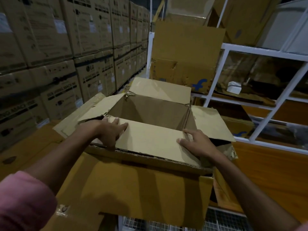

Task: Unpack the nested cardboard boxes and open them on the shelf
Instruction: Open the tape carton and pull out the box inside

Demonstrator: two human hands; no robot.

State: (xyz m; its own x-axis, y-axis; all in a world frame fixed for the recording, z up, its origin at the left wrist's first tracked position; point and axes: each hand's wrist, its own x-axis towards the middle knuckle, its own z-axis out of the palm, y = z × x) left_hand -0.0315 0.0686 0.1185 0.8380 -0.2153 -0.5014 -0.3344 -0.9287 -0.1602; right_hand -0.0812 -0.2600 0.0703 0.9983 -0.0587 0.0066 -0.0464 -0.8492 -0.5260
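Right at the front of the shelf, both hands are down on the near flap (150,139) of the inner box (146,112)! The left hand (108,130) lies spread, fingers fairly straight across the flap's left end with the thumb hooked at its near edge, more a press than a grab. The right hand (196,144) rests flat and wide on the right end, holding nothing. The inner box sits raised inside the darker outer box (133,189), whose front flap hangs toward the camera. Its far flap (160,89) stands up and the side flaps are splayed out, with nothing visible inside. So, my read: this box is nearly open, only the near flap left to fold back, and it looks not yet lifted clear of the outer one. Behind stands a tall, torn carton (185,52) against the white rack (260,52); stacked cartons (66,47) line the left.
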